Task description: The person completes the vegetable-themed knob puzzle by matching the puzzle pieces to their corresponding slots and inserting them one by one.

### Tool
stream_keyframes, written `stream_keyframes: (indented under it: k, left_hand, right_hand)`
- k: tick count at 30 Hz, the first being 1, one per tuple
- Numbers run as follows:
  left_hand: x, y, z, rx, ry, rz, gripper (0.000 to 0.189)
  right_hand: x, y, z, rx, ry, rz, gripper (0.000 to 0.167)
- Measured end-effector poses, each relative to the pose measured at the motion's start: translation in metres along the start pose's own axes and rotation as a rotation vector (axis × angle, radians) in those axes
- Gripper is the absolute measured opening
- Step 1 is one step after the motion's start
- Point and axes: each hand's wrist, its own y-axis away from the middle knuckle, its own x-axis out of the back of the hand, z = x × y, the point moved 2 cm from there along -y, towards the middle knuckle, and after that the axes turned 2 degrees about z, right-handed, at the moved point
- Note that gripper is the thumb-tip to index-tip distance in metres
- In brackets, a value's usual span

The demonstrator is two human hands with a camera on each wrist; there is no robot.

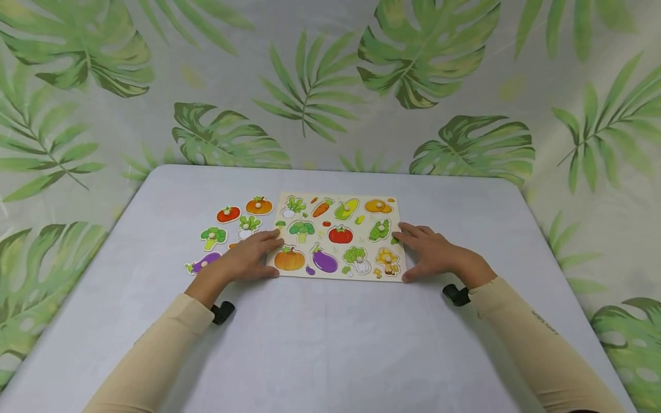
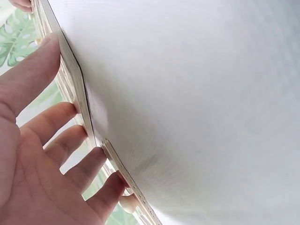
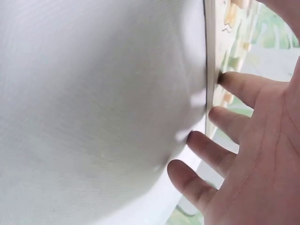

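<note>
A flat wooden vegetable puzzle board [image 1: 361, 236] lies on the table between both hands. My left hand [image 1: 248, 256] is at its left side, thumb by the near corner and fingertips on the edge. In the left wrist view, the little finger comes up against a loose puzzle piece [image 2: 136, 191] with a round knob. My right hand [image 1: 430, 252] rests with spread, lightly bent fingers at the opposite edge, its thumb by the near right corner. Knobbed pieces, among them corn [image 1: 346, 209] and a mushroom [image 1: 388, 261], sit in the board.
Loose knobbed pieces lie left of the board: a tomato [image 1: 228, 214], a pumpkin [image 1: 259, 205], broccoli [image 1: 213, 238], a white radish [image 1: 249, 226] and an eggplant [image 1: 206, 263]. An orange piece [image 1: 233, 245] is mostly behind the left hand. A leaf-patterned curtain [image 1: 330, 155] hangs behind the white-covered table [image 1: 330, 344].
</note>
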Motion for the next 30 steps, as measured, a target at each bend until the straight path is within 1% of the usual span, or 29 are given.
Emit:
stream_keyframes:
  k: [9, 13, 16, 18, 24, 27, 30]
  left_hand:
    - [0.003, 0.002, 0.001, 0.001, -0.008, 0.003, 0.072]
    - [0.006, 0.001, -0.002, -0.032, -0.020, 0.030, 0.066]
    - [0.012, -0.004, -0.008, -0.027, -0.014, 0.066, 0.058]
    - [0.019, -0.009, -0.013, 0.001, 0.009, 0.096, 0.054]
    - [0.038, -0.024, -0.033, 0.141, 0.090, 0.171, 0.053]
    - [0.045, -0.034, -0.045, 0.191, 0.109, 0.214, 0.052]
    - [0.050, -0.041, -0.060, 0.235, 0.106, 0.263, 0.049]
  right_hand:
    - [0.003, -0.001, -0.006, -0.030, -0.012, -0.025, 0.100]
    - [0.002, -0.002, -0.007, -0.048, 0.002, -0.040, 0.101]
    - [0.003, -0.002, -0.008, -0.056, 0.007, -0.049, 0.101]
    - [0.004, -0.002, -0.009, -0.057, 0.002, -0.053, 0.101]
    - [0.006, 0.000, -0.011, -0.056, -0.014, -0.060, 0.101]
    - [0.007, 0.000, -0.010, -0.056, -0.003, -0.059, 0.101]
    - [0.005, -0.002, -0.011, -0.059, -0.002, -0.057, 0.100]
